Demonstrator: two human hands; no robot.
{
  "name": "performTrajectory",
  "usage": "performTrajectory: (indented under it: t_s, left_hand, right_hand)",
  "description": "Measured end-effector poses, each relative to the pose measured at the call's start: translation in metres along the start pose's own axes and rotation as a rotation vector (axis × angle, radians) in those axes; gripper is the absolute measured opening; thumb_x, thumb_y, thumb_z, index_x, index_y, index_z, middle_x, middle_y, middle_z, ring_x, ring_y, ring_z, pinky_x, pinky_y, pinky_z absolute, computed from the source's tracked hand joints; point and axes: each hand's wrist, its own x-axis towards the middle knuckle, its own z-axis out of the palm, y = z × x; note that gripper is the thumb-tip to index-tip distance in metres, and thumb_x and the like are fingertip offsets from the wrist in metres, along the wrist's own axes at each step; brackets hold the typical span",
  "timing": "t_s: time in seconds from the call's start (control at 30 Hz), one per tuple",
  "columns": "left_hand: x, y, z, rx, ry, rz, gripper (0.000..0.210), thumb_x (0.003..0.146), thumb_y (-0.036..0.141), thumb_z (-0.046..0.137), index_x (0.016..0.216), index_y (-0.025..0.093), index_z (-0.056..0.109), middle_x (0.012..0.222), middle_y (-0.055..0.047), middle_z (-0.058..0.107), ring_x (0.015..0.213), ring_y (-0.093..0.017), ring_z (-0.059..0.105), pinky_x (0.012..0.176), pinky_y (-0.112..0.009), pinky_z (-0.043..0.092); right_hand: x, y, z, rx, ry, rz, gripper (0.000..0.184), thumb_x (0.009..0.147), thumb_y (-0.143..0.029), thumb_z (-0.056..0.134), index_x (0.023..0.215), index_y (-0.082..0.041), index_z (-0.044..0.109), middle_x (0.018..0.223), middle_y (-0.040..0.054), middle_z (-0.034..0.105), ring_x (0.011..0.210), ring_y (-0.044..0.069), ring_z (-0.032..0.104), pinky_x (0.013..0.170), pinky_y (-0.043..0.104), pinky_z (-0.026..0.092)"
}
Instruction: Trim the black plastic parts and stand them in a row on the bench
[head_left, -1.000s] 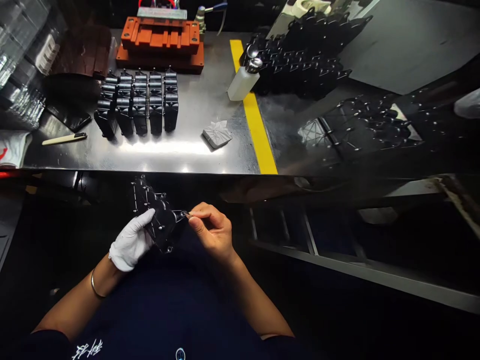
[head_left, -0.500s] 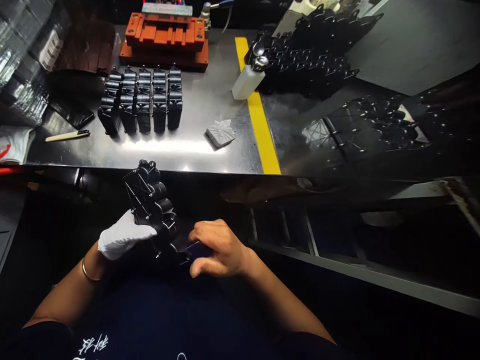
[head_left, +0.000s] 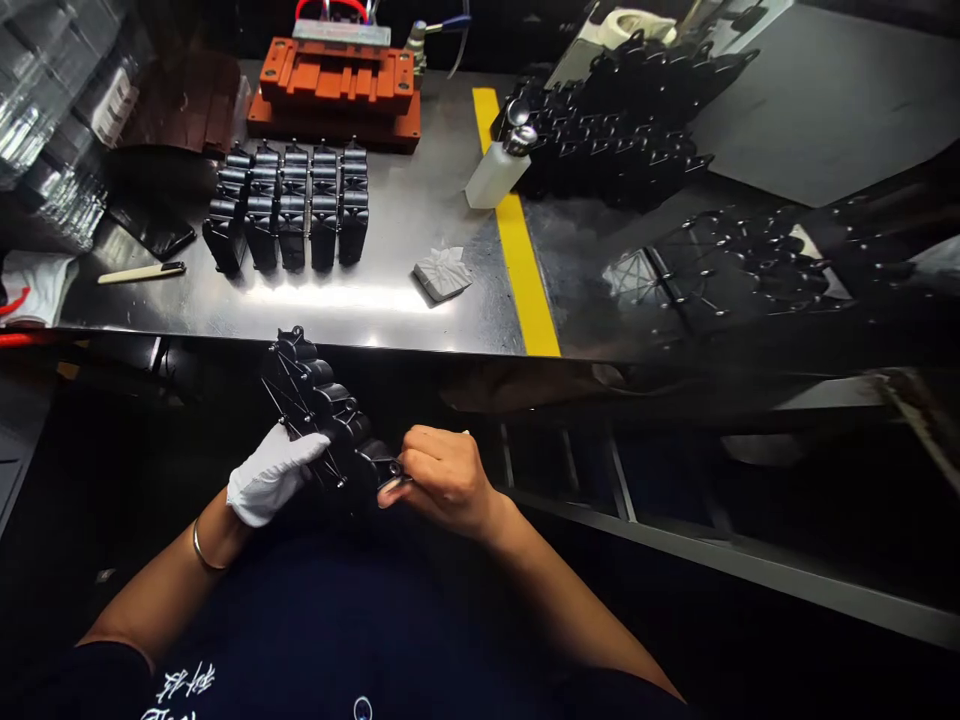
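Observation:
My left hand, in a white glove, is closed around a long black molded plastic part with rounded lobes and thin ribs. The part is held tilted below the table edge, its lower end toward my right hand. My bare right hand is closed, thumb and fingers against that lower end. A thin pale edge shows by the thumb and a small light tip behind the knuckles; what these fingers grip is mostly hidden.
On the metal table stand several rows of black parts, an orange fixture, a white bottle and a folded grey-white wad. A pen lies left. More black parts are piled beyond the yellow stripe.
My left hand has brought the black part right, tilting it further toward my right hand. The right fingers, apart before, have closed at its lower end.

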Motion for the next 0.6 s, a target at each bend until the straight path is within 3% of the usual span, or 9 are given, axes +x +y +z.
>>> performTrajectory:
  t_s: [0.2, 0.3, 0.37, 0.47, 0.53, 0.6]
  left_hand:
    - [0.001, -0.007, 0.001, -0.007, -0.01, -0.025, 0.058, 0.072, 0.024, 0.076, 0.127, 0.019, 0.058, 0.116, -0.01, 0.069, 0.109, -0.031, 0.064, 0.098, -0.043, 0.049]
    - [0.0, -0.006, 0.0, -0.011, 0.015, -0.018, 0.053, 0.073, 0.023, 0.076, 0.124, 0.019, 0.06, 0.11, -0.008, 0.071, 0.103, -0.028, 0.067, 0.094, -0.038, 0.051]
    - [-0.003, -0.003, -0.004, -0.053, 0.015, -0.091, 0.044, 0.075, 0.027, 0.074, 0.116, 0.015, 0.064, 0.098, -0.007, 0.074, 0.091, -0.024, 0.07, 0.084, -0.033, 0.054]
    - [-0.004, -0.001, -0.016, -0.17, -0.039, -0.352, 0.032, 0.078, 0.033, 0.069, 0.101, 0.012, 0.068, 0.078, -0.005, 0.072, 0.068, -0.016, 0.069, 0.064, -0.025, 0.055]
    - [-0.001, -0.001, -0.021, -0.147, -0.09, -0.447, 0.023, 0.077, 0.031, 0.067, 0.089, 0.012, 0.07, 0.07, -0.004, 0.071, 0.059, -0.014, 0.067, 0.058, -0.022, 0.053]
    - [0.003, -0.003, -0.022, -0.005, -0.127, -0.394, 0.015, 0.076, 0.028, 0.066, 0.078, 0.014, 0.069, 0.066, -0.003, 0.07, 0.054, -0.013, 0.065, 0.055, -0.023, 0.053]
  right_hand:
    - [0.001, -0.003, -0.003, -0.072, 0.036, 0.057, 0.051, 0.085, -0.062, 0.052, 0.057, -0.019, 0.05, 0.052, -0.0017, 0.043, 0.048, 0.009, 0.038, 0.047, 0.025, 0.027]
    - [0.002, -0.007, -0.005, -0.063, 0.017, 0.05, 0.052, 0.087, -0.055, 0.054, 0.051, -0.019, 0.046, 0.049, -0.0023, 0.041, 0.046, 0.009, 0.034, 0.046, 0.026, 0.024]
    - [0.002, -0.007, -0.009, 0.029, 0.042, 0.01, 0.044, 0.088, -0.049, 0.057, 0.055, -0.019, 0.052, 0.049, -0.0022, 0.045, 0.046, 0.009, 0.038, 0.046, 0.026, 0.026]
    - [0.002, 0.002, -0.018, 0.221, 0.236, 0.131, 0.025, 0.08, -0.046, 0.069, 0.08, -0.022, 0.067, 0.066, 0.0011, 0.062, 0.051, 0.011, 0.047, 0.046, 0.025, 0.035]
    - [0.002, 0.013, -0.024, 0.343, 0.303, 0.294, 0.043, 0.069, -0.046, 0.078, 0.105, -0.026, 0.067, 0.093, 0.0048, 0.07, 0.048, 0.008, 0.043, 0.043, 0.025, 0.034]
    - [0.001, 0.024, -0.027, 0.494, 0.196, 0.354, 0.06, 0.063, -0.046, 0.082, 0.117, -0.029, 0.064, 0.109, 0.0067, 0.069, 0.045, 0.006, 0.04, 0.04, 0.025, 0.033]
